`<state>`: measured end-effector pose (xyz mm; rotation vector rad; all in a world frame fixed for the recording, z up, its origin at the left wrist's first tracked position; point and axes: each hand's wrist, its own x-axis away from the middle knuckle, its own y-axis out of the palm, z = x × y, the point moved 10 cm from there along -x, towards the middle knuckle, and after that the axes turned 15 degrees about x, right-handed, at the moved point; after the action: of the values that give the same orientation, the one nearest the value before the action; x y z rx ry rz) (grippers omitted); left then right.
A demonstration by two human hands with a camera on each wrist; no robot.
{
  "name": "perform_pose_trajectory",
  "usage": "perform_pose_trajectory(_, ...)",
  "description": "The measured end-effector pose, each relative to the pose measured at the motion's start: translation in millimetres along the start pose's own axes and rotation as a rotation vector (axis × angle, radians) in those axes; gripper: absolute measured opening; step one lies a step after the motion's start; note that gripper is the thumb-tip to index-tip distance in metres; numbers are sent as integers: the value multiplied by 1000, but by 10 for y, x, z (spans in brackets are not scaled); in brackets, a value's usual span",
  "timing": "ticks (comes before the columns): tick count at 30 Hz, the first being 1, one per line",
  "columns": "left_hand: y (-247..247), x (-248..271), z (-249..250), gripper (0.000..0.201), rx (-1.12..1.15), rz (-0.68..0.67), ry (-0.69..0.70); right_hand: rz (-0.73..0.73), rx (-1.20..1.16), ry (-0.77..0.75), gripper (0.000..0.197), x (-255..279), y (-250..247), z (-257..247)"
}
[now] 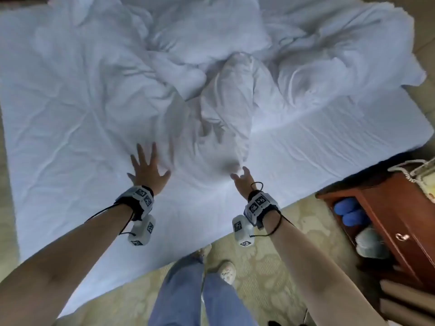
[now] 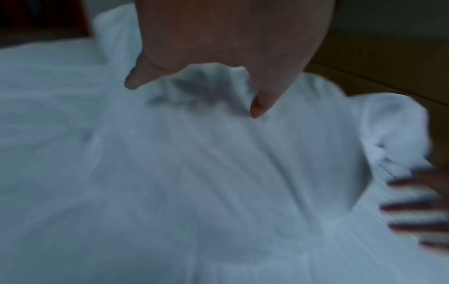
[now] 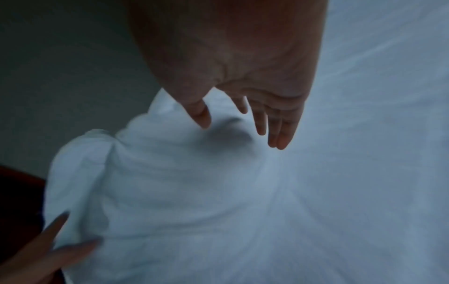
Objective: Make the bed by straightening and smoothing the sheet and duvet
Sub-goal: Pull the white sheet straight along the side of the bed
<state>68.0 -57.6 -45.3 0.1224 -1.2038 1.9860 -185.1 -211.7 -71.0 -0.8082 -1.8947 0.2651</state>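
A white sheet (image 1: 66, 142) covers the mattress, wrinkled on the left. The white duvet (image 1: 211, 38) lies crumpled in a heap across the far half, and a long fold of it (image 1: 226, 102) runs down toward me. My left hand (image 1: 150, 161) lies flat on the sheet with fingers spread, just left of that fold. My right hand (image 1: 240, 175) reaches to the fold's near end with straight fingers and holds nothing. In the left wrist view the left hand (image 2: 213, 53) hovers close over bunched cloth (image 2: 199, 84). The right hand (image 3: 239, 113) shows straight fingers over white cloth (image 3: 194, 192).
A reddish wooden nightstand (image 1: 395, 231) stands at the right, by the bed's near corner, with blue items (image 1: 350, 212) on its shelf. Patterned carpet (image 1: 294, 255) runs along the bed's near edge, where my legs in jeans (image 1: 188, 297) stand.
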Motion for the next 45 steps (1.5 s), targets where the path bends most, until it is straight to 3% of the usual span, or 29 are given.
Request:
perform_pose_trajectory(2,18,-30,-507,94,145,93,-247,-12,-90,116,57,-205,278,204)
perform_pose_trajectory(4,186,-1,-964,99,317,101,-430,-66,-218,223,54,-311,581,395)
perform_pose_trajectory(8,451,-92,-1458,117,613,64,-568,-40,-449,257,61,-496,951,464)
perform_pose_trajectory(12,618,-282,-1709,144,751,41,-669,-18,-525,265,92,-729,1111,557)
perform_pose_trajectory(13,670,-338,-1782,151,791,45,-699,-19,-565,278,91,-788,1136,582)
perform_pose_trajectory(14,695,-369,-1804,151,843,53,-706,-18,-626,285,79,-858,1146,592)
perform_pose_trajectory(17,705,-413,-1735,131,953,67,-699,-100,-763,253,16,-895,1140,406)
perform_pose_trajectory(18,706,-399,-1714,125,943,46,-701,-151,-768,218,8,-862,1149,297)
perform_pose_trajectory(21,678,-359,-1696,120,977,65,-673,-248,-782,135,21,-687,1123,4)
perform_pose_trajectory(24,597,-237,-1526,86,1121,23,-661,-277,-800,150,47,-351,1031,-171)
perform_pose_trajectory(26,566,-143,-1382,70,1222,-46,-657,-305,-826,196,48,-87,957,-232)
perform_pose_trajectory(30,630,259,-1231,77,1390,-161,-683,-298,-874,161,37,344,693,-303)
perform_pose_trajectory(33,953,698,-1148,85,1414,-306,-756,-317,-878,91,44,601,609,-376)
perform_pose_trajectory(37,1275,1227,-665,85,1454,-495,-672,-351,-915,65,37,989,602,-382)
perform_pose_trajectory(41,1188,1467,-487,100,1489,-398,-572,-387,-886,82,29,1305,617,-168)
perform_pose_trajectory(43,1017,1500,-522,95,1540,-349,-476,-399,-879,92,28,1415,629,-26)
perform_pose_trajectory(45,836,1469,-717,88,1691,-203,-428,-382,-853,131,30,1500,636,162)
